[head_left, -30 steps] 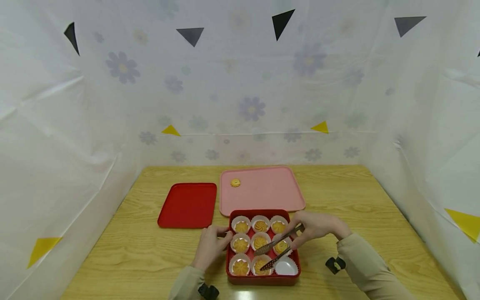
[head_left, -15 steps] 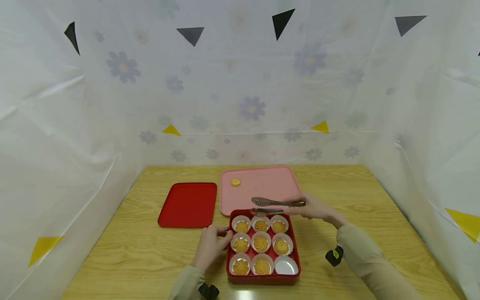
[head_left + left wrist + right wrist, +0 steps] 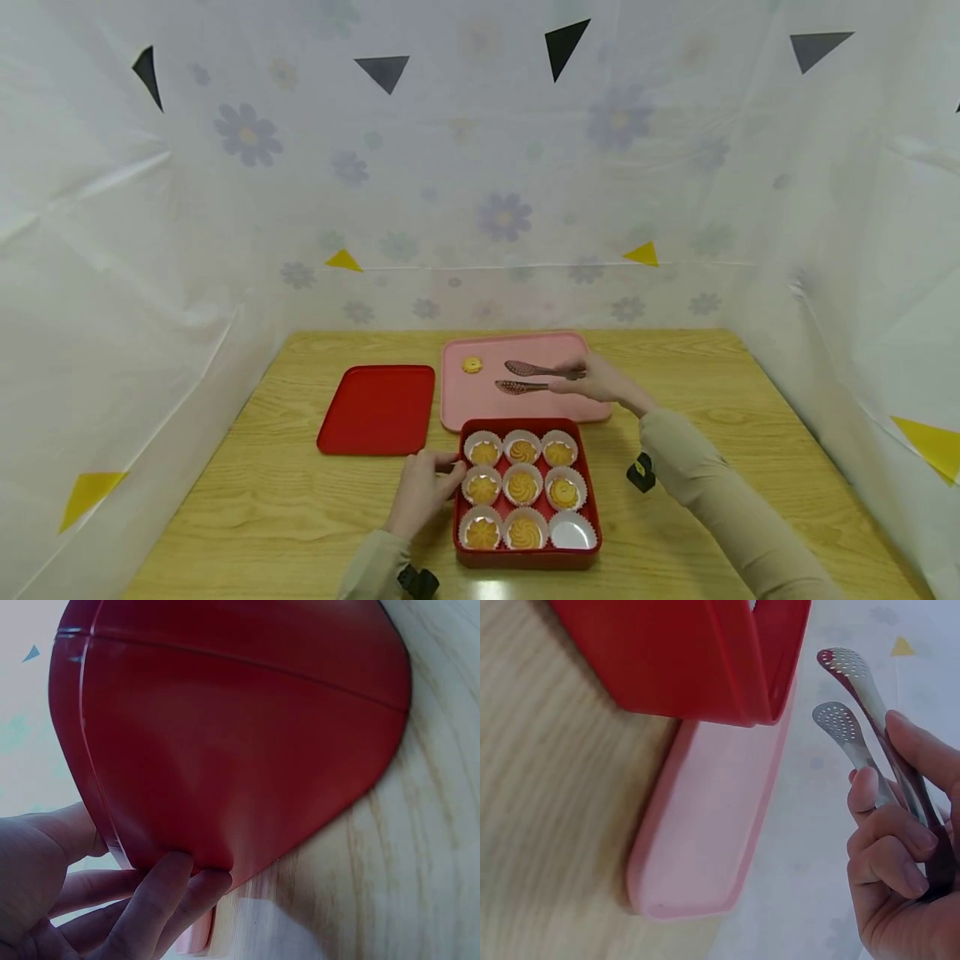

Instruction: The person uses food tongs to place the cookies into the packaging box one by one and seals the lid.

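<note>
My right hand [image 3: 600, 383] grips a pair of metal tongs [image 3: 525, 387] above the pink tray [image 3: 540, 404]. The perforated tips stand apart with nothing between them, as the right wrist view also shows. A round yellow cookie [image 3: 472, 365] lies on the tray, left of the tips. My left hand [image 3: 420, 493] holds the left wall of a red box [image 3: 522, 560] near its far corner. White paper cups fill the box, and most hold a cookie, such as the swirled one [image 3: 522, 487] in the middle. The near-right cup [image 3: 572, 531] holds nothing.
A square red tray [image 3: 377, 410] lies left of the pink tray. Everything stands on a wood-grain table [image 3: 247, 508]. A pale flowered sheet [image 3: 480, 167] hangs behind and at both sides, with black and yellow triangles on it.
My right hand has carried the tongs from over the near-right part of the box to above the pink tray, farther back. My left hand stays at the box's side.
</note>
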The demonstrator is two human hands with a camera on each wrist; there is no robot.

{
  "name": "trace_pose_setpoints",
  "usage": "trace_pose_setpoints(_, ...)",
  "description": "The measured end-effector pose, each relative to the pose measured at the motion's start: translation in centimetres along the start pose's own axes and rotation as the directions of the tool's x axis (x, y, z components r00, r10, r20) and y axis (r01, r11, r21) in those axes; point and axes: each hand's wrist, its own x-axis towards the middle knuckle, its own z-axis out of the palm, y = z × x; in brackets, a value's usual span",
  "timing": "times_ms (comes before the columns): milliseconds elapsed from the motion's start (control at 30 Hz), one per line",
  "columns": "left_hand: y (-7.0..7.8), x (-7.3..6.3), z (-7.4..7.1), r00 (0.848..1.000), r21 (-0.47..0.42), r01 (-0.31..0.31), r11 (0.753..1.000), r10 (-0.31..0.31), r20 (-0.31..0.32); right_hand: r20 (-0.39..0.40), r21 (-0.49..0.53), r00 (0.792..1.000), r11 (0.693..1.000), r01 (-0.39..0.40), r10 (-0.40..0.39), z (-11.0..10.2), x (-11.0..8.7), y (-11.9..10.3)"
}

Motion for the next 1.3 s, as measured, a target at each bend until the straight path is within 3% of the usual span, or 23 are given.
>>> trace_pose_setpoints(133, 0.1, 0.0, 0.0, 1.0, 0.011, -0.005, 1.0, 0.005, -0.01, 0.031, -0.011, 0.998, 0.998, 0.058, -0.058, -0.1, 1.9, -0.4)
trace_pose_setpoints(233, 0.1, -0.1, 0.0, 1.0, 0.019, -0.008, 1.0, 0.009, -0.015, 0.041, -0.009, 0.998, 0.999, 0.049, -0.048, -0.1, 3.1, -0.6)
trace_pose_setpoints(533, 0.1, 0.0, 0.0, 1.0, 0.021, 0.003, 1.0, -0.003, -0.009, 0.068, -0.111, 0.987, 0.985, -0.135, 0.143, 0.1, 5.8, -1.5)
trace_pose_setpoints(833, 0.2, -0.1, -0.2, 1.0, 0.018, 0.011, 1.0, -0.011, -0.012, 0.089, -0.139, 0.967, 0.964, -0.226, 0.239, 0.8, 8.3, -2.1)
trace_pose_setpoints(1033, 0.2, -0.1, -0.3, 1.0, 0.017, 0.015, 1.0, -0.015, -0.011, 0.099, -0.128, 0.965, 0.964, -0.232, 0.245, 1.5, 9.6, -2.0)
trace_pose_setpoints(1300, 0.2, -0.2, -0.3, 0.999, 0.002, 0.032, 0.999, -0.032, 0.007, 0.045, -0.115, 0.979, 0.975, -0.193, 0.199, 2.3, 10.2, -2.1)
